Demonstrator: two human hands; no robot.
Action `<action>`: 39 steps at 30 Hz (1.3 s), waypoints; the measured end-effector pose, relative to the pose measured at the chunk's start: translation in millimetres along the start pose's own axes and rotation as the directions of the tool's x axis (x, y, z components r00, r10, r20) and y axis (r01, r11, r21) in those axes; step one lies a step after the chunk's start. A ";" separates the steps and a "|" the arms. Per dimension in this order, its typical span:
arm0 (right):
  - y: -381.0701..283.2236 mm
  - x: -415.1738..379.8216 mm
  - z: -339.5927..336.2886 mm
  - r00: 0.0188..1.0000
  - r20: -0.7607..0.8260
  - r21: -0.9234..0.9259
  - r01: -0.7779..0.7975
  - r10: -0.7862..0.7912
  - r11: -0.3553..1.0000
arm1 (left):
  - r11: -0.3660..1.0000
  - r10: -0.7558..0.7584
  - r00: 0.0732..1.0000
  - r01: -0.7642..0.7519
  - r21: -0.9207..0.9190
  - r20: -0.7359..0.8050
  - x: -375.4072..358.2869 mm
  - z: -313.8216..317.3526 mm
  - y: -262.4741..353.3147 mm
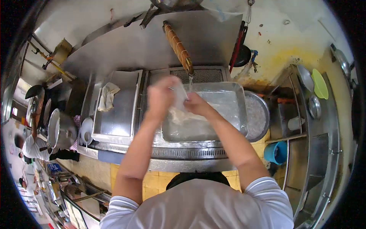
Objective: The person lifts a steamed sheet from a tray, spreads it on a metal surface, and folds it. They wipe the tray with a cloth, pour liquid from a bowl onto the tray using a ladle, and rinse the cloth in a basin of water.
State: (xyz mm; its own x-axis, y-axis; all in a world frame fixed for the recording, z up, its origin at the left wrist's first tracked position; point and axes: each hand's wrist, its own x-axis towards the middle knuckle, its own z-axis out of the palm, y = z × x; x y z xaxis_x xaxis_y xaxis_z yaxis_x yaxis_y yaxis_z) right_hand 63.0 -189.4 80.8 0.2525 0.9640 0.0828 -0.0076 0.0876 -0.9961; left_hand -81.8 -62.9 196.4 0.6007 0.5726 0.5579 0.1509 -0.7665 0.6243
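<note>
Both my hands are over a metal tray [225, 108] of water, under a wrapped tap [177, 45] that runs a thin stream. A pale wet cloth [183, 115] hangs between them, its lower part lying in the tray. My left hand [163, 93] is raised at the cloth's upper left, blurred by motion, its fingers not clear. My right hand [197, 104] is closed on the cloth's right side, close to the stream.
Left of the sink is a steel basin [116, 110] with a second cloth [108, 96] over its edge. A round bowl [257, 116] of cloudy water stands right of the tray. A blue bucket [275, 152], shelves and a large pot [61, 129] are further out. Another person [36, 147] is far left.
</note>
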 end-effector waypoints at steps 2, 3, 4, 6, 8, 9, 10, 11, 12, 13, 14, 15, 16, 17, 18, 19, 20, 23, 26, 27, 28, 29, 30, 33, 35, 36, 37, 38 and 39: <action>17.8 -29.9 -44.7 0.973 -0.229 -0.613 -0.171 0.034 0.771 | 0.999 0.030 0.955 -0.024 0.023 -0.296 30.6 -63.2 -11.8; 3.3 -46.0 -65.0 0.917 -0.307 -0.512 -0.385 0.255 0.768 | 0.969 -0.242 0.922 0.247 -0.019 -0.302 39.3 -89.9 8.5; 3.4 -45.5 -82.9 0.923 -0.288 -0.641 -0.384 0.255 0.665 | 0.979 -0.194 0.935 0.203 -0.001 -0.299 35.6 -86.3 3.6; 14.5 -44.0 -101.7 0.924 -0.261 -0.829 -0.363 0.280 0.425 | 0.992 -0.102 0.960 0.117 0.043 -0.260 12.2 -59.8 -21.0; -6.7 -13.0 -61.1 0.964 -0.253 -0.661 -0.231 0.078 0.713 | 0.992 -0.091 0.994 0.096 0.085 -0.065 -11.7 -6.1 -23.5; -40.2 3.3 -23.0 0.976 -0.217 -0.527 -0.136 0.022 0.839 | 0.995 0.055 0.998 -0.055 0.077 -0.002 -20.0 9.9 -6.1; -66.9 12.1 2.1 0.981 -0.190 -0.371 -0.033 -0.042 0.928 | 0.995 0.075 0.997 -0.077 0.065 0.027 -22.5 22.8 7.4; -59.5 12.5 0.5 0.995 -0.095 -0.368 -0.029 -0.007 0.929 | 0.996 0.073 0.997 -0.073 0.043 -0.002 -18.1 18.5 10.8; -40.5 14.2 -2.0 1.000 -0.006 -0.361 -0.026 0.025 0.932 | 0.997 0.075 0.997 -0.075 0.021 -0.024 -9.9 9.5 14.0; -13.4 13.6 -3.0 0.995 0.083 -0.349 -0.028 0.061 0.937 | 0.999 0.019 0.992 -0.013 0.049 -0.124 3.0 -15.6 8.9; 41.9 -1.8 -20.8 0.991 -0.097 -0.592 0.018 -0.094 0.805 | 0.996 -0.036 0.972 0.054 0.071 -0.231 16.6 -49.3 2.5; 53.7 -20.3 -49.2 0.981 -0.172 -0.713 -0.064 -0.086 0.699 | 0.989 -0.137 0.948 0.148 0.015 -0.289 27.5 -83.5 7.1; 64.8 -38.9 -77.5 0.966 -0.247 -0.803 -0.159 -0.077 0.574 | 0.970 -0.238 0.909 0.237 -0.046 -0.341 33.1 -104.3 11.8; 38.5 -46.8 -94.6 0.950 -0.281 -0.803 -0.311 0.136 0.509 | 0.976 -0.211 0.922 0.216 -0.021 -0.326 28.9 -100.6 4.8; 17.6 -44.5 -93.1 0.936 -0.280 -0.786 -0.352 0.215 0.508 | 0.980 -0.186 0.935 0.197 0.009 -0.302 17.3 -90.3 -11.1; 0.3 -44.5 -86.4 0.912 -0.279 -0.763 -0.401 0.301 0.508 | 0.983 -0.165 0.950 0.182 0.040 -0.267 0.6 -78.4 -27.8; -9.7 -38.4 -81.8 0.886 -0.277 -0.746 -0.442 0.372 0.498 | 0.994 -0.104 0.965 0.112 0.018 -0.242 -14.4 -50.3 -35.3; -30.1 3.7 3.5 0.954 -0.226 -0.334 0.113 -0.196 0.936 | 0.998 0.056 0.998 -0.056 0.024 0.029 -41.3 13.9 -7.9; 1.3 12.6 1.1 0.988 -0.102 -0.483 0.050 -0.113 0.874 | 0.992 0.054 0.998 -0.053 0.115 -0.009 -20.5 -18.0 1.4; 23.7 1.5 -21.8 0.991 -0.121 -0.589 -0.026 -0.056 0.808 | 0.995 -0.103 0.989 0.104 0.006 -0.105 -9.7 -48.3 -8.4; 45.0 -9.9 -44.0 0.990 -0.140 -0.685 -0.097 0.001 0.722 | 0.962 -0.264 0.946 0.245 -0.117 -0.189 1.4 -78.6 -16.5; 56.6 -30.0 -74.1 0.979 -0.200 -0.751 -0.174 0.031 0.638 | 0.969 -0.239 0.929 0.246 -0.011 -0.283 6.8 -101.7 -15.2; 77.6 -45.0 -105.5 0.969 -0.245 -0.793 -0.205 0.008 0.573 | 0.962 -0.203 0.904 0.255 0.096 -0.375 7.2 -115.8 -13.4; 48.8 -49.7 -96.1 0.958 -0.275 -0.791 -0.276 0.086 0.547 | 0.984 -0.049 0.958 0.095 0.150 -0.283 -25.0 -76.5 -51.0; -11.8 -29.1 -43.5 0.968 -0.250 -0.612 -0.148 -0.013 0.777 | 0.992 -0.088 0.995 0.093 0.085 -0.053 -45.4 -27.8 -31.3; -31.4 -16.0 -8.2 0.950 -0.273 -0.402 0.032 -0.153 0.915 | 0.993 -0.046 0.999 0.043 0.115 0.022 -46.8 -8.2 -8.4; -48.7 -5.1 18.9 0.958 -0.223 -0.350 0.094 -0.181 0.932 | 0.990 -0.003 0.995 -0.011 0.139 0.097 -44.3 -0.3 10.9; -57.5 0.0 32.5 0.962 -0.176 -0.292 0.153 -0.210 0.944 | 0.991 0.034 0.998 -0.041 0.126 0.054 -36.4 -7.8 14.3; -41.5 -1.0 26.8 0.980 -0.198 -0.262 -0.039 -0.015 0.964 | 0.991 0.074 0.997 -0.075 0.111 0.018 -23.9 -20.7 12.5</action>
State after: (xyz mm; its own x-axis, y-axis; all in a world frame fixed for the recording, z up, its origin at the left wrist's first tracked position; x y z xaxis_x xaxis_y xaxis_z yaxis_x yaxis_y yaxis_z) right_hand 37.1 -187.2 122.9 0.4396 0.8937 0.0898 0.2366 -0.0188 -0.9714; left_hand -110.5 -80.2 202.2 0.6243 0.5091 0.5926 0.1917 -0.8351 0.5155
